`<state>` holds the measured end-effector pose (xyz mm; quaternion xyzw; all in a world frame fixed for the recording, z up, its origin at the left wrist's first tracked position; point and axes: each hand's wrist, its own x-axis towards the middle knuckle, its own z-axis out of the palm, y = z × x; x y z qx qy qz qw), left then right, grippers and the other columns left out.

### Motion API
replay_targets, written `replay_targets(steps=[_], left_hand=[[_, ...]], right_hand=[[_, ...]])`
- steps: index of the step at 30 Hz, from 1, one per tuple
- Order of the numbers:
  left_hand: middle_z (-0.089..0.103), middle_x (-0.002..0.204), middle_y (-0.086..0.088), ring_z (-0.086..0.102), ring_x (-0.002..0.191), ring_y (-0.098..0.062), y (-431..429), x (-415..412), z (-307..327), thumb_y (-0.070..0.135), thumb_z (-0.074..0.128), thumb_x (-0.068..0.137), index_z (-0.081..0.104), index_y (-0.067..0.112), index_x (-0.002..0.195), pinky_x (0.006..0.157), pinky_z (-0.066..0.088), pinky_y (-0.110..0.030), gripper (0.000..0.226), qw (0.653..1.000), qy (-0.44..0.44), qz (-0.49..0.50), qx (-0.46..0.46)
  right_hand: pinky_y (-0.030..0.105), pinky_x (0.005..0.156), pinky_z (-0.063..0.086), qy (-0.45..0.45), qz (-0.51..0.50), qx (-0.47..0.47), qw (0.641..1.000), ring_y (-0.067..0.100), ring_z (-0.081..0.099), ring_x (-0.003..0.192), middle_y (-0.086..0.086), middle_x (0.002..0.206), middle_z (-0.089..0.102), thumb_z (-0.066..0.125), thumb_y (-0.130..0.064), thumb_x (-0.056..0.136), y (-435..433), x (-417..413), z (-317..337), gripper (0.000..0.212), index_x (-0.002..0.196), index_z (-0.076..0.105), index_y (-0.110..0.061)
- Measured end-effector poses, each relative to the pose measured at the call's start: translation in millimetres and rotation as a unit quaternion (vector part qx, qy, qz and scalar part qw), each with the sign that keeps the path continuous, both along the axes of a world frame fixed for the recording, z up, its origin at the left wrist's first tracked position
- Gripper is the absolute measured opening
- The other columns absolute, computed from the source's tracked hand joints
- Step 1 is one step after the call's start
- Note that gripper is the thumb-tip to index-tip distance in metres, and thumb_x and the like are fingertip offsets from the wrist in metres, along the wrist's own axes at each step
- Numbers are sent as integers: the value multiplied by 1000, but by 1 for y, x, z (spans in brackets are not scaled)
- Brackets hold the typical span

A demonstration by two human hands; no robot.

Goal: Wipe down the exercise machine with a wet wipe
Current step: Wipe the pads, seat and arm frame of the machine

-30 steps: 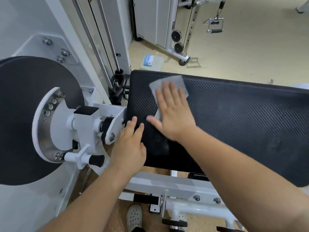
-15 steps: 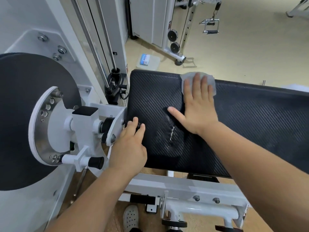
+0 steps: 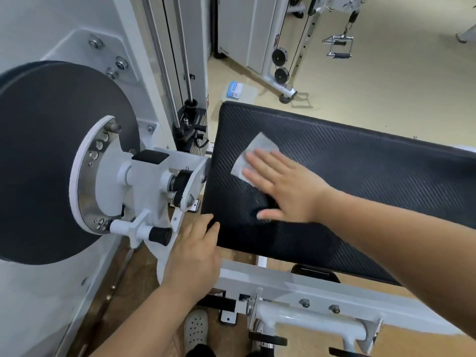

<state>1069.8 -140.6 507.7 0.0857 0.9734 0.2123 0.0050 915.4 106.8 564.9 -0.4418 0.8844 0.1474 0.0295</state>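
The exercise machine's black textured pad stretches from the centre to the right edge. My right hand lies flat on its left part, fingers spread, pressing a white wet wipe onto the surface; part of the wipe sticks out beyond my fingertips. My left hand rests at the pad's near left corner, fingertips touching the edge. A damp, darker patch shows on the pad near my right thumb.
A large black disc with a white pivot bracket and pin knob stands to the left. The white frame runs under the pad. A wipe packet lies on the floor beyond, near a cable machine.
My right hand has slid the wipe from the pad's far edge back left and toward me. The left hand has stayed at the pad's near left corner.
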Motion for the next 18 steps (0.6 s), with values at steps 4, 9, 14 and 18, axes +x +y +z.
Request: replay_targets(steps=[4, 9, 14, 18], left_hand=[[51, 145, -10, 54, 128, -31, -4, 7, 1, 3, 71, 80, 61, 6, 137, 100, 54, -45, 59, 999, -52, 5, -14], [34, 160, -6, 41, 143, -29, -13, 16, -4, 6, 57, 86, 50, 9, 148, 108, 48, -45, 62, 995, -97, -2, 6], [7, 170, 4, 11, 157, -18, -17, 20, -1, 7, 47, 97, 34, 15, 157, 125, 22, -35, 62, 989, -134, -17, 58], [6, 169, 10, 8, 156, -12, -17, 16, 7, 7, 46, 98, 33, 18, 158, 124, 23, -29, 63, 985, -144, 0, 91]], right_hand=[[56, 127, -1, 21, -252, -73, 965, 40, -17, 156, 24, 168, -15, 10, -89, 87, -49, -41, 25, 112, 163, -8, -9], [57, 126, 0, -15, -83, -17, 996, 40, -20, 155, 22, 168, -16, 13, -90, 88, -75, 25, -10, 113, 163, -4, -7], [52, 127, -4, -64, 125, 65, 988, 31, -16, 157, 11, 172, -7, 25, -82, 93, -36, 68, -34, 101, 164, 6, -13], [53, 128, 0, -16, 26, 39, 999, 33, -12, 157, 10, 170, -10, 19, -85, 93, -39, 1, 1, 98, 164, -1, -21]])
